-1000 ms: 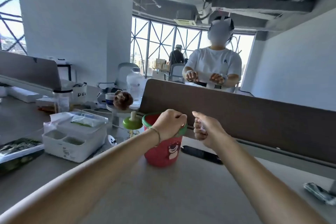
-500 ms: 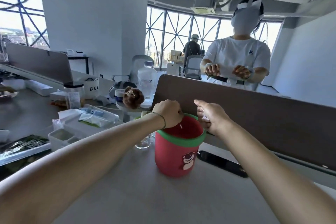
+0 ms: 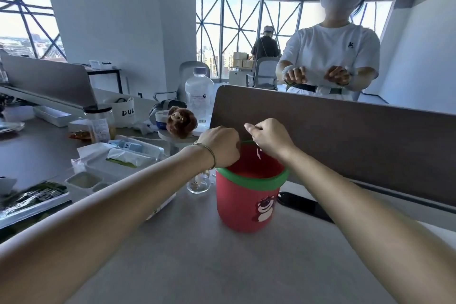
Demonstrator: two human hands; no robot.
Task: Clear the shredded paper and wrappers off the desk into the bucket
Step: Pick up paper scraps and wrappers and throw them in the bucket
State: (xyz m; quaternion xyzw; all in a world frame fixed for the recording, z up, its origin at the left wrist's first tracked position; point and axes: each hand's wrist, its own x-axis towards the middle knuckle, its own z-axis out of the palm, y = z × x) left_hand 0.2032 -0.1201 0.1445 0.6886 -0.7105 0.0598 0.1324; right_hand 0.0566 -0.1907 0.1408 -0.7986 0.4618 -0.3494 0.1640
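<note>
the left hand (image 3: 220,147) is curled into a closed fist over the near-left rim of the bucket (image 3: 249,198), knuckles up, a thin bracelet (image 3: 209,154) on its wrist; whether it grips anything cannot be told; the right hand (image 3: 270,139) hangs above the far side of the bucket's mouth with fingers bent inward and the thumb stretched toward the left hand; a small pale scrap (image 3: 259,153) shows just under it inside the bucket, and whether the fingers pinch it cannot be told; the bucket is red with a green rim and a bear picture on its front, standing upright on the grey desk (image 3: 197,259) between the two forearms; behind the bucket rises a brown divider panel (image 3: 345,140); just right of the bucket a dark phone (image 3: 303,207) lies flat on the desk; just left of the bucket stands a small clear glass (image 3: 198,184); further left of the bucket sit a white organiser tray (image 3: 116,158) with tissue packs, and a dark packet (image 3: 32,196) near the desk edge; behind and left of the bucket are a brown plush toy (image 3: 181,122) and a clear plastic bottle (image 3: 199,96); beyond the divider, behind the bucket, a person in a white t-shirt (image 3: 330,57) holds both hands up.
</note>
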